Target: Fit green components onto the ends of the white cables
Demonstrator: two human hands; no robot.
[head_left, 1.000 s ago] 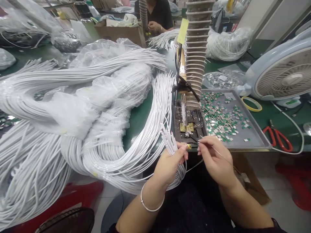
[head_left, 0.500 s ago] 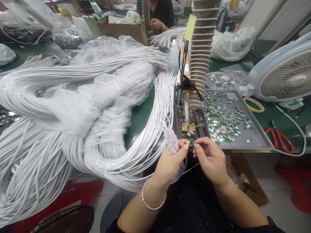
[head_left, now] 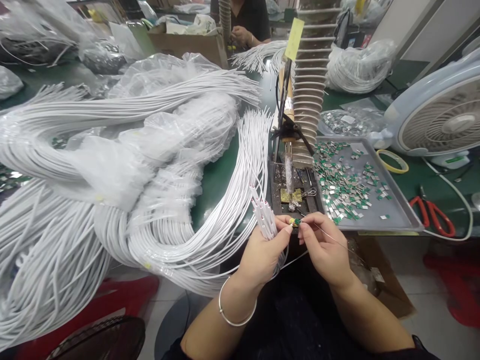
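Note:
My left hand [head_left: 261, 255] grips a bundle of white cables [head_left: 264, 222], their cut ends pointing up past my fingers. My right hand [head_left: 323, 247] pinches a small green-and-silver part [head_left: 296, 221] at its fingertips, close to my left thumb. A thin wire [head_left: 337, 239] runs from my right fingers down past my wrist. Just beyond my hands stands a dark metal jig [head_left: 296, 206] with yellow pads and an upright heated tool. Long white cable coils [head_left: 157, 245] sweep from my left hand across the bench.
A grey metal tray [head_left: 397, 212] of green-and-silver parts lies right of the jig. Beyond it are a fan [head_left: 438, 120], red-handled scissors [head_left: 431, 216], a yellow tape roll [head_left: 392, 161] and a ribbed hose [head_left: 307, 85]. A co-worker's hands [head_left: 240, 36] work at the far bench.
Since a second ago my hands have moved closer together, bringing the small green part to my left thumb and the cable ends. Over the last half second they have barely moved.

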